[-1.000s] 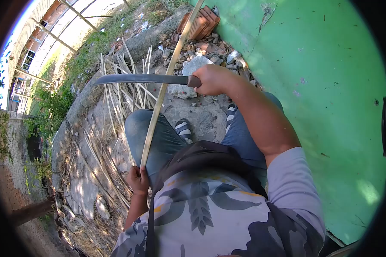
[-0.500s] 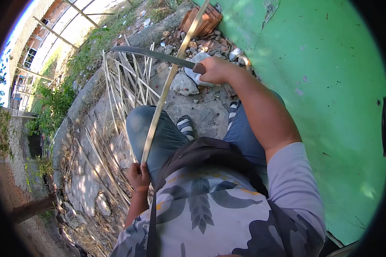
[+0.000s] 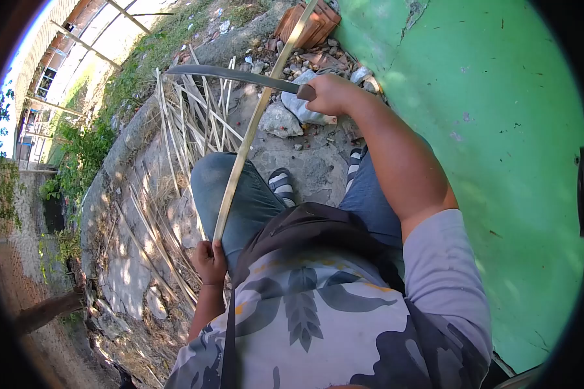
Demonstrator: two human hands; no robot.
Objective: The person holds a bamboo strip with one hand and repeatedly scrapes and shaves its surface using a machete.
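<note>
Clearly, the right hand (image 3: 331, 95) clamps a machete (image 3: 240, 75), the left hand (image 3: 209, 262) a pale strip (image 3: 243, 152).

we're outdoors here, in what looks like a yard or patch of ground beside a building: a painted green wall or slab (image 3: 486, 129) runs down the right, rough stone paving (image 3: 305, 162) lies underfoot, and there's rubble (image 3: 282, 120) with stacked reddish tiles or bricks (image 3: 315, 27) up top. over to the left, sunlight on green shrubs (image 3: 87, 152), a weathered wall (image 3: 36, 227), and beyond them wooden poles (image 3: 87, 45) near another building (image 3: 48, 74).
</note>
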